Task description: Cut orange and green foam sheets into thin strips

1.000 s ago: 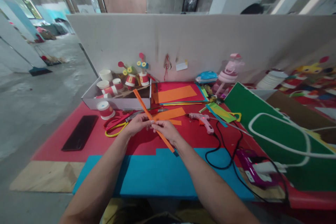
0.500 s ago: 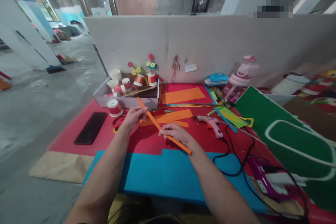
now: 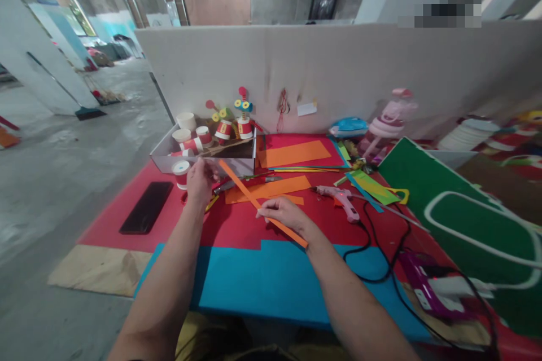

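Observation:
My right hand (image 3: 284,215) pinches a narrow orange paper strip (image 3: 240,185) near its middle. The strip slants from the upper left down to my right wrist. My left hand (image 3: 201,179) is off the strip, its fingers apart and holding nothing. It hovers in front of the white box, just right of a red-and-white paper cup (image 3: 181,172). Under it lie scissors (image 3: 212,203) with red and yellow handles, partly hidden by the hand. Wider orange paper pieces (image 3: 292,185) rest on the red tabletop behind the strip.
A white box (image 3: 237,166) with cups and small cup figures stands at the back left. A black phone (image 3: 146,207) lies left. To the right are a pink glue gun (image 3: 342,198) with a trailing black cord, a green board (image 3: 457,225) and a purple device (image 3: 427,285).
My left hand has let go of the strip's upper end and moved left toward the paper cup. My right hand still holds the strip in nearly the same place.

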`<state>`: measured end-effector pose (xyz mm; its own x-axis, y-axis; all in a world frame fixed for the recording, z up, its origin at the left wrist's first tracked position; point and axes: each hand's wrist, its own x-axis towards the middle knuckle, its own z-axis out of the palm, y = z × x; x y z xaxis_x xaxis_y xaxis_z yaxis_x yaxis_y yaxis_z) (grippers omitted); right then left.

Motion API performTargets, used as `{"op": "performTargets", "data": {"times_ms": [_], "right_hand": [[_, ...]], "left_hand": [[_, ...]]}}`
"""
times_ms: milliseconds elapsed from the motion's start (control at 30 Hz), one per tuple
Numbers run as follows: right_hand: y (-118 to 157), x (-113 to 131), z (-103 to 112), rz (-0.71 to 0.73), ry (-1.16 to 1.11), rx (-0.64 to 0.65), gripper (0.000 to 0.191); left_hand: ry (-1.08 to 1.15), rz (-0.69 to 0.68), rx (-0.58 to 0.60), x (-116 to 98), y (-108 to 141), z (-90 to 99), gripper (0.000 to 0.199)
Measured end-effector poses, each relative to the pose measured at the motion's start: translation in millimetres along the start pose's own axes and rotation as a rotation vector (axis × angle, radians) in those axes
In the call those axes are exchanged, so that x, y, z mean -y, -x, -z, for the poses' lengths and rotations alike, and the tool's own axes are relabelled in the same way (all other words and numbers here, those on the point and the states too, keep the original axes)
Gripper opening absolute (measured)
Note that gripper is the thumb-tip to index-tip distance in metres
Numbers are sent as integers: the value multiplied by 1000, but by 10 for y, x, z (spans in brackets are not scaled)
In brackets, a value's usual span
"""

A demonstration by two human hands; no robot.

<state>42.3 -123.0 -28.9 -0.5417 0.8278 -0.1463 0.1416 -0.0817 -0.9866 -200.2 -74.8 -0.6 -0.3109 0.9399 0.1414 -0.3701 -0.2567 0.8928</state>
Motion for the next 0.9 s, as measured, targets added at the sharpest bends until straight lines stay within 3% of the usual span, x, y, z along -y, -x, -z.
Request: {"op": "performTargets", "data": {"times_ms": [67,133,233,367,533,700,900], "right_hand": [[-46,-33,-19,22,-66,-140,42],[-91,-62,-52,61,-123,-258,44],[-121,-86,-104,94,-140,-279,44],[-120,-96,-136,115,-118,-205,43],[-130,-105,-136,133,-65,-266,44],[-101,-81,-191,90,18,-204,45],[-80,-70,-255,5,-56,-72,42]], "left_hand": [[-51,119,122,-4,57,-41,52],[-153,230,328,39,160,-117,53],[-326,262,540,167,333,-258,42],[-430,234,494,324,460,-377,39],[-449,233,508,376,517,-431,37],[-460,98,328,346,460,-404,33],[-418,74,201,226,318,-291,28]]}}
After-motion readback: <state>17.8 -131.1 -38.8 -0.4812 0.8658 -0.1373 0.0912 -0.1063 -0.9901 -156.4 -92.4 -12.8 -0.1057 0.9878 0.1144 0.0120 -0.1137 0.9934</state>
